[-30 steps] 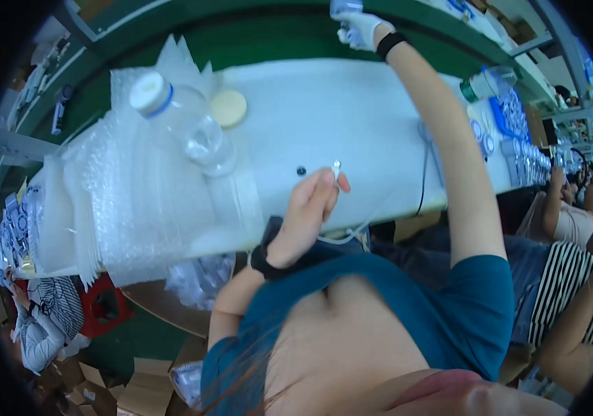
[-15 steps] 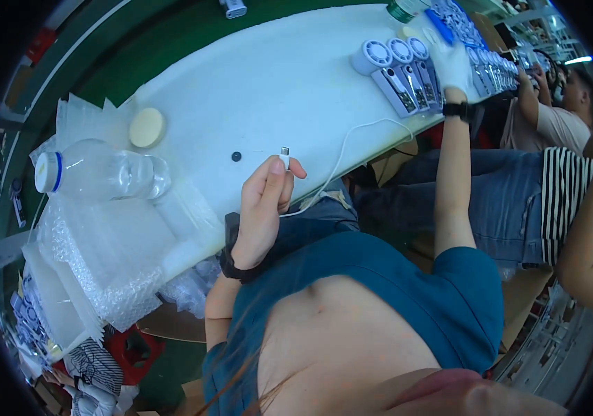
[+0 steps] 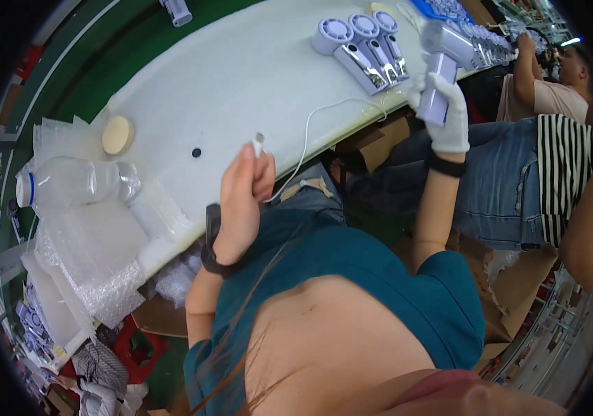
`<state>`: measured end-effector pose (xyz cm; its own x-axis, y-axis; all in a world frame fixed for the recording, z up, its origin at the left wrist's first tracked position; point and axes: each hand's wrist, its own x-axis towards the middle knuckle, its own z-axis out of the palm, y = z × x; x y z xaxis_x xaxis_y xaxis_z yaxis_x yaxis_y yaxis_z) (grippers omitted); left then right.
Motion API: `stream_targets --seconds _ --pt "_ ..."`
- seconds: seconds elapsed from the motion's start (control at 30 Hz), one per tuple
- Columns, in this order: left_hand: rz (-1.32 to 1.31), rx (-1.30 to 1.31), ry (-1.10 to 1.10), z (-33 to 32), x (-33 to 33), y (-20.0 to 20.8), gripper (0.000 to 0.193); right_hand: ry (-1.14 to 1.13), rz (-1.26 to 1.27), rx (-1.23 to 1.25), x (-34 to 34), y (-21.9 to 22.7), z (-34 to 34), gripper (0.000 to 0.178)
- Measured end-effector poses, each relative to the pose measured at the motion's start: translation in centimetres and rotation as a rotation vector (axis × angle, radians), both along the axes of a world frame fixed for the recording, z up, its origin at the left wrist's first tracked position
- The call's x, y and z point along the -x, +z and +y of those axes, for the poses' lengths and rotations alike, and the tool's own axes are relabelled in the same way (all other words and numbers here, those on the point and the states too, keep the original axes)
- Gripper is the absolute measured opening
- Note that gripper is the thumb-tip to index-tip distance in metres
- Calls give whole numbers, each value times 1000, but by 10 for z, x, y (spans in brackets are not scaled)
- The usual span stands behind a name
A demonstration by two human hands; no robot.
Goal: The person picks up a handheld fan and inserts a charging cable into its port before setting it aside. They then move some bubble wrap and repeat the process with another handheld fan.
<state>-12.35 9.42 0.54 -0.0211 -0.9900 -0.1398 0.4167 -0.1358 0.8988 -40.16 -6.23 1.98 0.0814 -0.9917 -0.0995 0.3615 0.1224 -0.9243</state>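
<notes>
In my bare left hand [image 3: 239, 197] I pinch the plug [image 3: 258, 143] of a white charging cable [image 3: 308, 127], its metal tip pointing up. The cable curves down below the hand, then along the table's near edge toward the right. My right hand [image 3: 451, 125], in a white glove, grips the handle of a lavender handheld fan [image 3: 439, 83], lifted over the table's edge with its round head uppermost. Just left of it, three similar fans [image 3: 363, 55] lie side by side on the white table [image 3: 241, 76]. A small black disc [image 3: 196, 152] lies left of my left hand.
A clear plastic bottle [image 3: 78, 182] lies on bubble wrap [image 3: 92, 256] at the left, beside a cream round disc [image 3: 118, 135]. More fans [image 3: 494, 45] line the far right, near a blue tray [image 3: 442, 10]. A person in stripes [image 3: 563, 180] stands close on my right.
My right hand has taken hold of a fan and drawn it back toward me, off the table. The left hand still holds the plug, now tilted slightly. The whole view has shifted a little.
</notes>
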Motion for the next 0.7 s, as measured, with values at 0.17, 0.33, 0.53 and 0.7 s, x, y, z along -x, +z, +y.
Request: stream_targets --seconds 0.17,0.33,0.53,0.7 --pt "-198 339 329 -21 8 19 27 523 4 -68 -78 15 80 27" --pt "-300 226 329 -13 -5 21 44 831 -47 -330 -117 19 115 38" --pt "-100 160 403 2 -11 25 45 964 -38 -390 -131 19 119 43" --pt "-53 217 447 4 -13 22 44 1039 -227 -513 -138 12 123 48"
